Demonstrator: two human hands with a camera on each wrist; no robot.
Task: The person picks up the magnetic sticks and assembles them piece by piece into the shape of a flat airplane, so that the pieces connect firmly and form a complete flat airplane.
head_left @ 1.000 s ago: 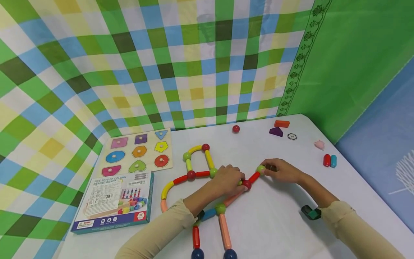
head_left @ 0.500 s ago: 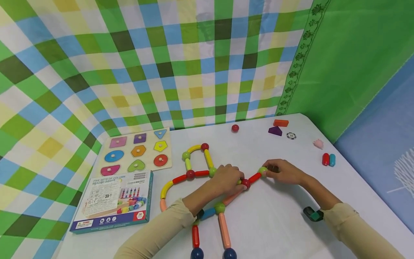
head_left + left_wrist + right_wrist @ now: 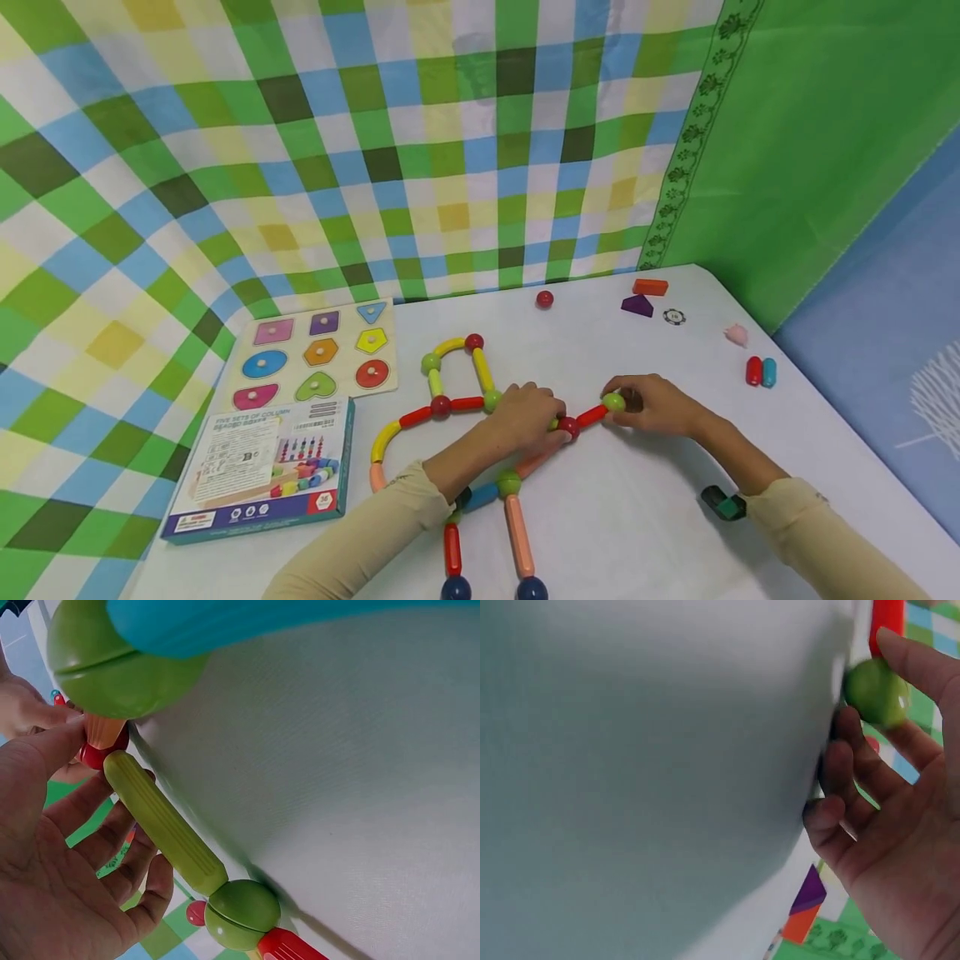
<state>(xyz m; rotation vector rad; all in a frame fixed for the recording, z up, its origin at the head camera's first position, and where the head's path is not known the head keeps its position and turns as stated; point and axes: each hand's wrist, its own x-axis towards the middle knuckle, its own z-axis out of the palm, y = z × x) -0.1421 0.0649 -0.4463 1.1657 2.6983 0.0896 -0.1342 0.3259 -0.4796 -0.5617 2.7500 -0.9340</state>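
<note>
A figure of coloured rods and balls lies on the white table. My left hand (image 3: 525,421) holds the red ball (image 3: 568,429) at a joint of the figure, thumb and fingers on either side. A yellow-green rod (image 3: 161,821) and a salmon rod (image 3: 542,458) meet that ball; in the left wrist view the rod runs past my fingers to a green ball (image 3: 244,915). From the red ball a short red rod (image 3: 592,416) leads to another green ball (image 3: 614,402). My right hand (image 3: 660,406) pinches this end ball between thumb and fingers; its other fingers are curled near the tabletop.
At the left lie a shape puzzle board (image 3: 315,354) and a flat toy box (image 3: 262,467). A loose red ball (image 3: 544,299) sits at the back. Back right hold an orange block (image 3: 650,287), a purple block (image 3: 637,306), a chip (image 3: 674,317), a pink piece (image 3: 737,335) and two short rods (image 3: 753,372).
The end green ball has moved slightly right and toward me with my right hand, so the short red rod lies at a flatter angle. My left hand stays on the red ball.
</note>
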